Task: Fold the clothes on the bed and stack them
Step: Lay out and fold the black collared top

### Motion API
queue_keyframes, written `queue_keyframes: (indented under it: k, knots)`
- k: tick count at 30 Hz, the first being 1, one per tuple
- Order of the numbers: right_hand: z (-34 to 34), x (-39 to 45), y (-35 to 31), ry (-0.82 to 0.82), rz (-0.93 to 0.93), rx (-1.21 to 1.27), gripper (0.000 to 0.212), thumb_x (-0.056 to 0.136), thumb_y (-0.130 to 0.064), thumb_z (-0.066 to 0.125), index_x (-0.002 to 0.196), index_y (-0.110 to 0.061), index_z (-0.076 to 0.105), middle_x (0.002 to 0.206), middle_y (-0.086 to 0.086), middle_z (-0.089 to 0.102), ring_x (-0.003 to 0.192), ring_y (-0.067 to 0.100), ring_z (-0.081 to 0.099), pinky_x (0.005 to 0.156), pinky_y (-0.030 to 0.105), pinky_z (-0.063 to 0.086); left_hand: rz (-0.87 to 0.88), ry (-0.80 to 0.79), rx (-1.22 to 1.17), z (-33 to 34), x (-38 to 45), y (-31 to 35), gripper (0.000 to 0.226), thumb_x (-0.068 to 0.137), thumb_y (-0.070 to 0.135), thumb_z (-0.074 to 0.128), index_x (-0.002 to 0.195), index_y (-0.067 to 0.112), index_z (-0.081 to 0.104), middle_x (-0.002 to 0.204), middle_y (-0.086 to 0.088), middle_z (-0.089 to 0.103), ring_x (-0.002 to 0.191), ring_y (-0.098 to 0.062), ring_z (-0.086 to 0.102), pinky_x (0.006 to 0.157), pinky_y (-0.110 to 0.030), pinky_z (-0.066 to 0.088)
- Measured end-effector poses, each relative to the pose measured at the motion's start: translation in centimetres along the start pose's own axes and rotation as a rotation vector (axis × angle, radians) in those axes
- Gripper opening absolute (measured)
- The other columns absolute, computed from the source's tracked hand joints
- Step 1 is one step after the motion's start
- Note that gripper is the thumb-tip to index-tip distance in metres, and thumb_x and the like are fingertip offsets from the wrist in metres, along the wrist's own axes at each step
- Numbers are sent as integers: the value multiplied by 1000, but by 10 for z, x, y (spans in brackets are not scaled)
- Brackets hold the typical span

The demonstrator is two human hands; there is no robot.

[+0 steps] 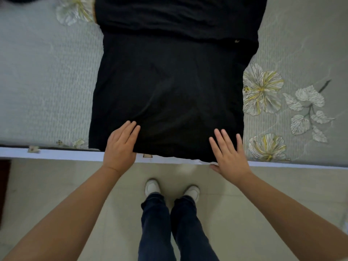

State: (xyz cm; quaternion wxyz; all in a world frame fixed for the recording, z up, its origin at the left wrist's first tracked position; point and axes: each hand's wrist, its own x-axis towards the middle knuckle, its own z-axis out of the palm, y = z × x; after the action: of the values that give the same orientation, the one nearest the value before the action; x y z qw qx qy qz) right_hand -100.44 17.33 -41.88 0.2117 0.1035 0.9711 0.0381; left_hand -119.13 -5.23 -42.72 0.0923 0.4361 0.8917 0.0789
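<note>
A black garment (169, 91) lies flat on the bed (47, 81), its near hem at the bed's front edge and its sides folded in. Its upper part shows a folded band across the top. My left hand (120, 146) rests flat on the lower left corner of the garment, fingers spread. My right hand (229, 153) lies flat on the lower right corner, fingers apart, thumb hanging over the bed edge. Neither hand grips the cloth.
The bed cover is pale grey-green with large printed flowers (261, 89). Another dark cloth (17, 0) shows at the top left corner. The white bed rim (56, 154) runs across the view. Below are a tiled floor and my legs and white shoes (152, 187).
</note>
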Motion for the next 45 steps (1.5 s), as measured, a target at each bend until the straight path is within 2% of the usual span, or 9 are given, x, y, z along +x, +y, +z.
queue_keyframes:
  k: [9,15,18,22,26,33,36,41,45]
  knots:
    - [7,6,6,87,-69,-25,91,49,-30,86,120,3,39,122,26,57,110,42,56,83,66,40,-262,-136,-161,-2,-6,-33,74,71,-3,68,136,-4,34,145,-20,31,139,-35,18,111,-43,18]
    - [6,-17,16,252,-128,18,52,71,2,29,112,11,58,116,28,59,105,44,59,106,43,16,-249,-226,-83,-14,-10,-40,70,79,-16,48,142,6,26,153,-8,18,142,-22,7,114,-30,4]
    - [0,-38,16,269,-147,53,54,56,25,48,107,14,60,113,30,60,101,45,60,112,32,13,-172,-339,47,-22,-25,-39,71,84,-12,40,146,9,11,155,-6,5,143,-19,-1,111,-25,-9]
    - [-13,-68,5,145,-94,97,79,40,29,70,115,15,54,122,32,53,109,46,54,93,49,42,-173,-425,83,-38,-63,-23,73,85,-9,38,146,9,4,155,-5,1,143,-18,-4,112,-27,-9]
    - [-13,-99,-1,-149,-67,200,70,86,13,32,144,-5,-2,152,11,-12,142,28,-6,106,26,-16,-159,-491,107,-54,-94,-15,72,86,-7,38,146,9,2,155,-5,0,143,-18,-3,113,-27,-8]
    - [-67,-76,8,-66,105,331,56,86,9,45,139,2,28,149,20,21,140,32,18,115,35,12,-277,-259,-70,-93,-71,-36,63,85,-12,40,143,8,26,151,-7,26,139,-21,22,111,-25,12]
    - [-107,-47,21,121,188,290,56,58,21,70,112,19,55,119,36,54,109,51,53,90,56,43,-314,-167,-75,-118,-30,-44,46,84,-8,44,127,7,49,126,-12,54,112,-27,49,82,-32,38]
    - [-158,6,57,246,379,219,37,82,-2,54,118,8,54,126,23,54,123,36,45,103,46,26,-266,-96,-6,-164,55,-56,34,80,-9,45,110,3,56,106,-15,60,96,-32,54,71,-37,38]
    - [-190,48,84,483,398,283,5,58,13,62,57,9,60,54,22,53,49,35,53,47,30,38,-229,-44,115,-186,121,-59,28,79,-8,43,101,3,58,99,-15,60,90,-32,55,67,-35,38]
